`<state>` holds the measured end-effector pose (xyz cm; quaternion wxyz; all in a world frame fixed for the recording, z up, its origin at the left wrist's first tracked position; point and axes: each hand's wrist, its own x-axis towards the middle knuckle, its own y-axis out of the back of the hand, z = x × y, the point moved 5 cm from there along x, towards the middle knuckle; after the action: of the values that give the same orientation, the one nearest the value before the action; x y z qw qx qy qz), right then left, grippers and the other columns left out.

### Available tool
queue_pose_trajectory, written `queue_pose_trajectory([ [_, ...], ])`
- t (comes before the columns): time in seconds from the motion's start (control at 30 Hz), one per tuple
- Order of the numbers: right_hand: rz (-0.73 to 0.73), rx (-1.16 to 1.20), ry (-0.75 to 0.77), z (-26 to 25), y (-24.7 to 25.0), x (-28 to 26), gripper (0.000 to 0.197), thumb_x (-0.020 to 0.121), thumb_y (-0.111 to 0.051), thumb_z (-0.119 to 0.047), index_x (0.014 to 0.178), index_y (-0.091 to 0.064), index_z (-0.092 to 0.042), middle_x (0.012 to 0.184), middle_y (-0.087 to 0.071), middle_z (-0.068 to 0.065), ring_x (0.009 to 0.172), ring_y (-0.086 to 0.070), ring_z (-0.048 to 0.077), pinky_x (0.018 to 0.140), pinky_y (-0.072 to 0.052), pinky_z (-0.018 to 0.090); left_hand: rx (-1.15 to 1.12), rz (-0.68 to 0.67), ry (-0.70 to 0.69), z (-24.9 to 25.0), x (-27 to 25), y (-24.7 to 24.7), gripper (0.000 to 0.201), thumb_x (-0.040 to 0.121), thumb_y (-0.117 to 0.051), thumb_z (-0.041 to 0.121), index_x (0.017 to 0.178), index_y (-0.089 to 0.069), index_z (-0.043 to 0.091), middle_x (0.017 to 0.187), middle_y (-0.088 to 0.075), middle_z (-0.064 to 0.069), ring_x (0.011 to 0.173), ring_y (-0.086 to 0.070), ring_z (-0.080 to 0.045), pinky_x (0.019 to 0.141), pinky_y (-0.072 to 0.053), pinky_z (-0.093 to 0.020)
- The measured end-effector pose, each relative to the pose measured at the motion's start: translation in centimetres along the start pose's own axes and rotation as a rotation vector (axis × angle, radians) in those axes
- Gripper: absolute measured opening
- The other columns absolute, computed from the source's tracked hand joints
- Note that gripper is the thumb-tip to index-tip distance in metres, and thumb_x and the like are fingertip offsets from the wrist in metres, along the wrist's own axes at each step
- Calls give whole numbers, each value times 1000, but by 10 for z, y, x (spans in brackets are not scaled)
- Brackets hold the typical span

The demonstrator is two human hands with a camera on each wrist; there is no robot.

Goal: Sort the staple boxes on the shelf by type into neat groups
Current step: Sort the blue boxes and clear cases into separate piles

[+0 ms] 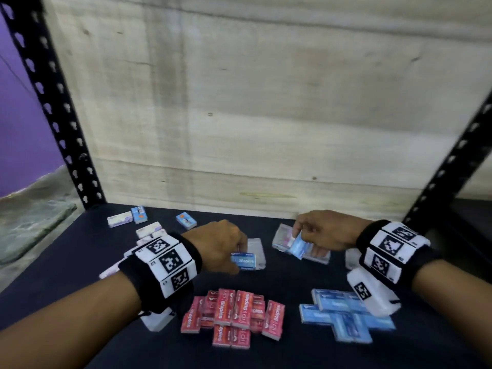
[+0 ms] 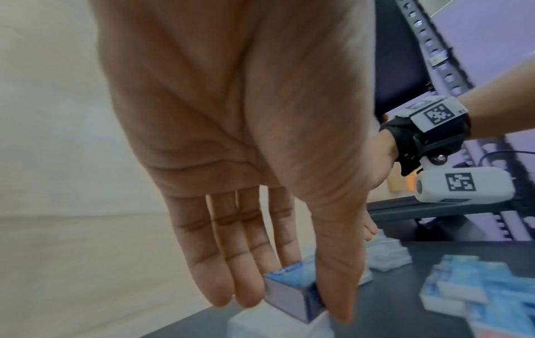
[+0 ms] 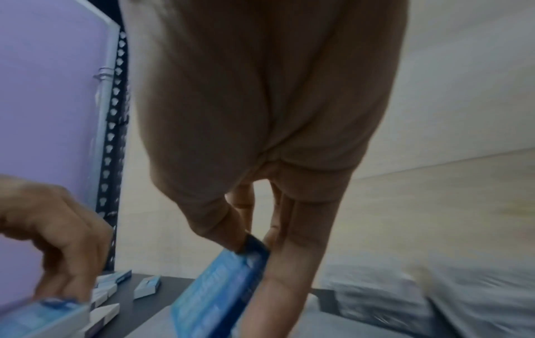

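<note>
Head view shows both hands over the dark shelf (image 1: 80, 262). Left hand (image 1: 218, 246) has its grip pinched on a blue staple box (image 1: 243, 261), thumb and fingers on opposite sides, just above a white box (image 1: 257, 249). Right hand (image 1: 324, 230) pinches a second blue box (image 1: 298, 247), tilted, over a pile of pale boxes (image 1: 282, 237). Nearer the person lie a red group (image 1: 231, 315) and a blue group (image 1: 343, 315), well apart. Loose boxes (image 1: 138, 217) sit at the back left.
</note>
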<state>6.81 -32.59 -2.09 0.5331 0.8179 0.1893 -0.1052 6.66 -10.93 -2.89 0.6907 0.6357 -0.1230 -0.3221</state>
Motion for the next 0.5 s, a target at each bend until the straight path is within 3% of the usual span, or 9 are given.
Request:
queue_pose_trajectory([
  [0.1, -16, 5, -7, 28, -1, -29, 16, 101, -48, -12, 100, -61, -22, 86, -71, -1, 74, -72, 10, 76, -59, 24, -3, -38, -63, 40, 16, -3, 34, 79, -74, 36, 110, -63, 30, 106, -53, 9, 99, -58, -17, 86, -51, -37],
  [0.27, -75, -109, -43, 62, -3, -70, 13, 98, -56, -23, 97, -67, -30, 72, -67, -11, 61, -59, -2, 69, -49, 18, -15, -92, -172, 98, 36, -12, 38, 82, -75, 35, 117, -63, 25, 114, -59, 4, 99, -59, -17, 87, -53, -36],
  [0.37, -141, -236, -51, 71, -7, -81, 18, 97, -52, -27, 100, -69, -33, 77, -59, -16, 70, -53, -2, 76, -46, 22, -18, -116, -238, 124, 44, -17, 38, 84, -74, 29, 120, -63, 23, 117, -57, 2, 102, -57, -18, 88, -51, -34],
  [0.5, -133, -254, -47, 86, -16, -85, 19, 97, -53, -28, 104, -70, -33, 78, -57, -17, 71, -51, -2, 73, -42, 20, 4, -167, -319, 153, 53, -22, 39, 87, -72, 22, 125, -61, 23, 117, -52, -1, 94, -47, -13, 87, -46, -30],
])
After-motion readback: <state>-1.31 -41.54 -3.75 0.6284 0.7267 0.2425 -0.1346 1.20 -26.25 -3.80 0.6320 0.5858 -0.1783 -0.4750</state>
